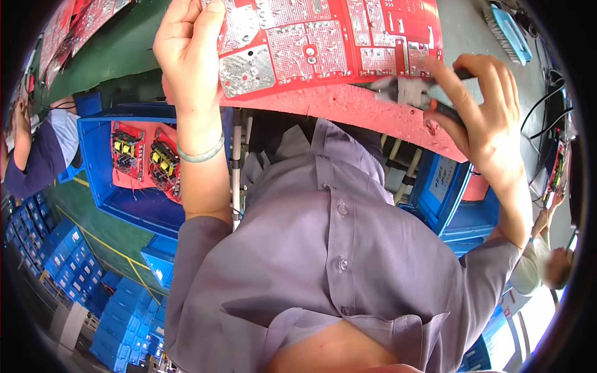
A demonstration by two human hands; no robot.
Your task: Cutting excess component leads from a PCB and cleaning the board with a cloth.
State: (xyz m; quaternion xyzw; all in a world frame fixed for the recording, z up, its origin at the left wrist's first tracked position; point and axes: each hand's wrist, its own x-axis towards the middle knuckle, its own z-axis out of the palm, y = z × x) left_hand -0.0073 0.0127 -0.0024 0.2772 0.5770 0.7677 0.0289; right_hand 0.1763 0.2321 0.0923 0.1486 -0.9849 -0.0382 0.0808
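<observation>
A large red circuit board [323, 43] with silver solder pads lies solder side up on a pink foam pad [373, 112] at the top of the view. My left hand [186, 50] grips the board's left edge, a pale green bangle [200, 153] on that wrist. My right hand [482, 105] holds small side cutters [404, 90], jaws pointing left at the board's lower right edge. My grey buttoned shirt [329, 248] fills the lower middle.
A blue bin [99, 180] at the left holds red boards with yellow and black parts [146, 161]. More blue bins [448, 193] sit at right and stacked at lower left [56, 255]. Other people work at the far left [37, 149] and right [541, 261].
</observation>
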